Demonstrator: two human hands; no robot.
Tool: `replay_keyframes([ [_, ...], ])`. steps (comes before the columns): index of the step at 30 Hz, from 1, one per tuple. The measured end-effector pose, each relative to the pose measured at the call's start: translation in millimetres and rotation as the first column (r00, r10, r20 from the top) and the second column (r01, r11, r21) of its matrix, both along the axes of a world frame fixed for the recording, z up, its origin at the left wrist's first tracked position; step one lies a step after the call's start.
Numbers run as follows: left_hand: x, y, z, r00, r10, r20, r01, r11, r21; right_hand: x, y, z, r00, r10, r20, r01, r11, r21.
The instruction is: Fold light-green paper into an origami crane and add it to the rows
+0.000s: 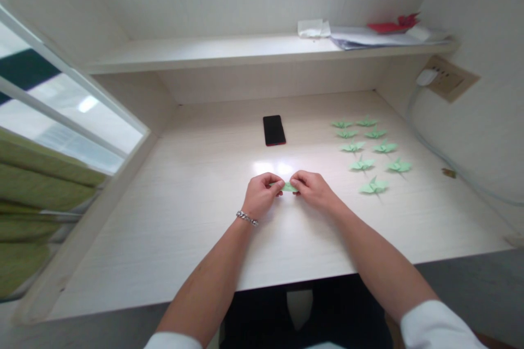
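Observation:
My left hand (262, 194) and my right hand (311, 188) meet at the middle of the pale wooden desk (184, 229). Both pinch a small piece of folded green paper (289, 187) between their fingertips, just above the desk top. Only a sliver of the paper shows between the hands. A metal bracelet (246, 218) circles my left wrist. To the right of my right hand lie several finished green paper cranes (368, 152), set out in two rows.
A black phone (274, 130) lies face down beyond my hands. The shelf (245, 49) above carries white papers (368, 37), a crumpled tissue (313, 28) and red origami (395, 24). A wall socket with a white plug (428, 76) sits at right, its cable running down. A window frame bounds the left.

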State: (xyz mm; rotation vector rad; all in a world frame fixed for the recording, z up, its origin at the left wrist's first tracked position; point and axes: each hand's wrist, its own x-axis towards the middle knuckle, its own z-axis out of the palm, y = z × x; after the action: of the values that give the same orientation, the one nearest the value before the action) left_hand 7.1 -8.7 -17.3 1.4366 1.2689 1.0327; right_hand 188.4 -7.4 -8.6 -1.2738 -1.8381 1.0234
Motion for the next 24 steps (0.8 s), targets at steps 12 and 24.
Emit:
replay_keyframes([
  [12,-2.6,0.0,-1.3,0.997,-0.006,-0.079,0.009,0.999,0.044,1.6,-1.4,1.8,0.997,-0.006,0.08,-0.002,0.995,0.102],
  [24,-7.1,2.6,2.3,0.997,0.05,-0.063,-0.048,0.998,0.042,6.7,0.3,3.0,1.0,-0.006,0.001,0.006,0.99,0.141],
])
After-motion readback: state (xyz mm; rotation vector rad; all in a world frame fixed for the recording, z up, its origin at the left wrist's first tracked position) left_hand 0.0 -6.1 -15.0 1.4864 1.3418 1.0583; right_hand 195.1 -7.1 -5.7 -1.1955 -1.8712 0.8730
